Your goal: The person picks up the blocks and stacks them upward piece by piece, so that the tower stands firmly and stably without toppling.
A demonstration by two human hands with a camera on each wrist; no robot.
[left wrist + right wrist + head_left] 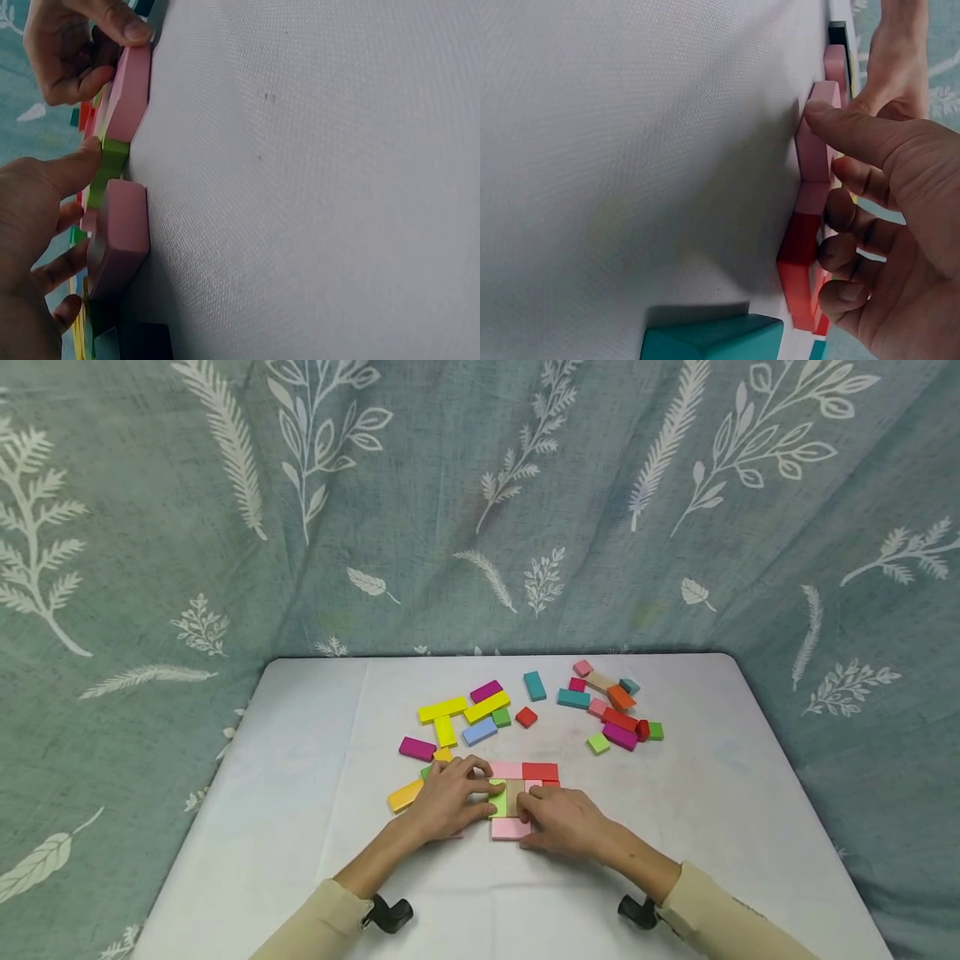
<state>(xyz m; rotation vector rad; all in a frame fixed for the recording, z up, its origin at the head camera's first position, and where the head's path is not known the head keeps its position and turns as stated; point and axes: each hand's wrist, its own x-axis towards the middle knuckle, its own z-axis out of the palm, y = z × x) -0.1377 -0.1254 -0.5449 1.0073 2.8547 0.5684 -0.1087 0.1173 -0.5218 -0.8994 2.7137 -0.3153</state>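
Flat coloured blocks lie fitted together at the table's middle. My left hand (447, 797) is at their left side, thumb and fingertips touching a lime green block (498, 802). At the near edge lies a pink block (507, 829); my right hand (564, 818) pinches its right end between thumb and index finger. The right wrist view shows that thumb (844, 124) on the pink block's side, the other fingers curled by a red block (800, 240). A tan block (514, 797) sits beside the green one. Another pink block (124, 225) stands under my left fingers.
Loose yellow (442, 710), blue, magenta and green blocks lie behind and left of my left hand. At the back right is a mixed group with a magenta block (620, 737). A single teal block (535, 686) lies at the back of the white table (300, 777).
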